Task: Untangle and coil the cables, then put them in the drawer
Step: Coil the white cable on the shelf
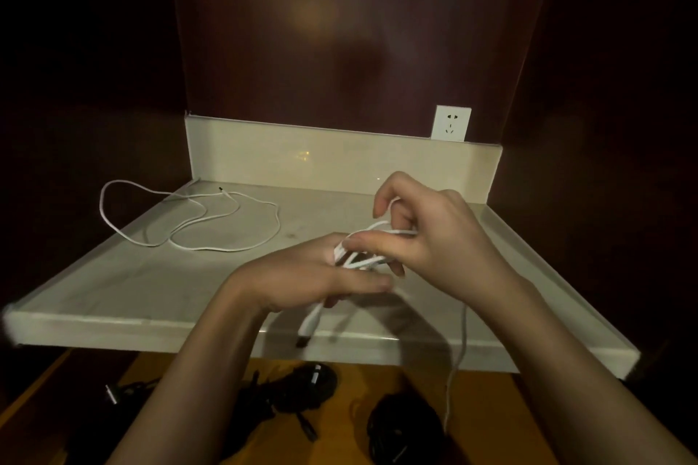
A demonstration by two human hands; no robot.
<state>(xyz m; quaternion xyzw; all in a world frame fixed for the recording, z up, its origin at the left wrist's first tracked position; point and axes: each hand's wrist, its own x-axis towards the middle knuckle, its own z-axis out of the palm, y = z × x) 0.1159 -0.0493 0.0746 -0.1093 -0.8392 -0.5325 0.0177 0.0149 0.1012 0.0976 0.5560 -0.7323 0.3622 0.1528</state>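
Both hands work over the front middle of a pale counter (113, 287). My left hand (302, 276) holds loops of a white cable (359, 260), with its plug end (308, 328) sticking out below the palm. My right hand (426, 234) pinches the same cable's loops from the right, and a loose strand (459, 351) hangs down past the counter's front edge. A second white cable (189, 223) lies loosely spread on the counter's far left. Below the counter, an open wooden drawer (483, 408) holds coiled black cables (298, 389).
A white wall socket (450, 123) sits above the counter's back rim at the right. Dark wooden panels close in the niche at the back and sides. Another black bundle (404, 427) lies in the drawer at the right, and a small plug (111, 391) at its left.
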